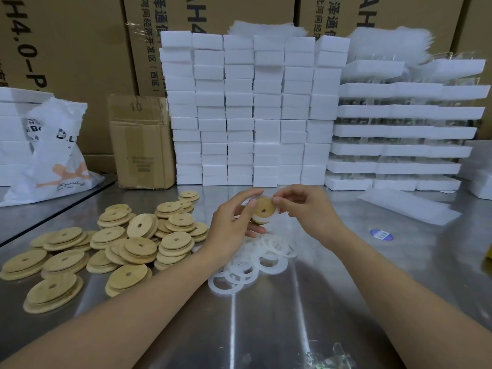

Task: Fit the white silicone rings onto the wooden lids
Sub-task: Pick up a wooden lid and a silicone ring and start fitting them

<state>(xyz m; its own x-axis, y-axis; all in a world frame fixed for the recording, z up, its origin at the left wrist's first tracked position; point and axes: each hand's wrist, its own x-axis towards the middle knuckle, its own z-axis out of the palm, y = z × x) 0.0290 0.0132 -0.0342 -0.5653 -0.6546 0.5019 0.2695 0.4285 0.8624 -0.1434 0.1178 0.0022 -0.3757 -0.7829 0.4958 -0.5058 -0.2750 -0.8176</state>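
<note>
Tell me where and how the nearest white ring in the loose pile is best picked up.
Pinch the nearest ring by its band's near edge, coming from above on the person's side. It lies flat on the steel table, its far edge seemingly tucked under the pile, so a fingertip through the open hole and a thumb outside should lift it free.

Steel table (346, 262); stacked cartons (66, 49) behind

Back: large brown printed cardboard cartons (66, 49)
Centre: stacked white foam blocks (253, 110) on shiny steel table (332, 288)
Left: small brown cardboard box (141, 142), white printed plastic bag (53, 155)
Right: blue oval sticker (381, 234)
</note>
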